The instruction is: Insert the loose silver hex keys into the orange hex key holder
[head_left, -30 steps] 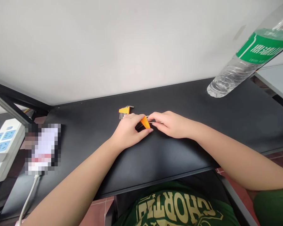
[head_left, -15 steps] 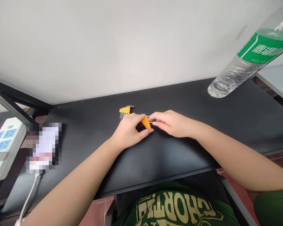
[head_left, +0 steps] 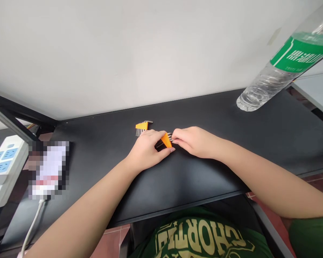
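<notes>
My left hand (head_left: 149,150) grips an orange hex key holder (head_left: 166,140) between thumb and fingers, low over the black table. Bent metal ends of several hex keys (head_left: 170,135) stick out of its right side. My right hand (head_left: 191,141) is closed in a pinch on one hex key (head_left: 172,140) at that side; the fingers hide most of it. Just beyond my left hand lies a second orange hex key holder (head_left: 141,125), its row of metal keys pointing toward me and one bent end at its top right.
On the black table (head_left: 204,111) a water bottle (head_left: 274,79) with a green label stands at the back right. A blurred-out phone (head_left: 51,168) with a white cable (head_left: 33,225) lies at left, near a power strip (head_left: 6,165). A white wall (head_left: 150,53) rises behind.
My right hand's fingers have curled in and shifted slightly right, showing more of the bent key ends. My left hand keeps the holder in nearly the same place.
</notes>
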Motion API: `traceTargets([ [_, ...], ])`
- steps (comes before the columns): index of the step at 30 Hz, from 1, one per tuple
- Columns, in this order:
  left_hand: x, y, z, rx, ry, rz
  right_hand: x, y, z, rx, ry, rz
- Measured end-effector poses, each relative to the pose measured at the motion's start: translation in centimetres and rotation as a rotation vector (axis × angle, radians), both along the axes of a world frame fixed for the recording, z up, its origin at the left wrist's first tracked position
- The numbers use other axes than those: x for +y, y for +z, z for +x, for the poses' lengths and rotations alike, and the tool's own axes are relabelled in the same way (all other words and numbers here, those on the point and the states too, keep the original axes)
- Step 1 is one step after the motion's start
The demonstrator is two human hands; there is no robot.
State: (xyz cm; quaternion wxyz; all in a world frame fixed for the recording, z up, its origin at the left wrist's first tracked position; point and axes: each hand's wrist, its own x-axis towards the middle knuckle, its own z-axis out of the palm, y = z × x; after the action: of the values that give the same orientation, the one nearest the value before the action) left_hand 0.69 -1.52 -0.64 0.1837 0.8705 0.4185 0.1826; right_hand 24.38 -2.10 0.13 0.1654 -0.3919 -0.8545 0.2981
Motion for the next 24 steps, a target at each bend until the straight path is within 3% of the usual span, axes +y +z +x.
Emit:
traceTargets([
  [13, -0.1, 0.2, 0.3, 0.010, -0.041, -0.018, 0.0, 0.1, -0.4, -0.047, -0.058, -0.049],
  [24, -0.4, 0.3, 0.5, 0.013, -0.081, -0.030, -0.5, 0.2, -1.0, -0.126, -0.008, 0.006],
])
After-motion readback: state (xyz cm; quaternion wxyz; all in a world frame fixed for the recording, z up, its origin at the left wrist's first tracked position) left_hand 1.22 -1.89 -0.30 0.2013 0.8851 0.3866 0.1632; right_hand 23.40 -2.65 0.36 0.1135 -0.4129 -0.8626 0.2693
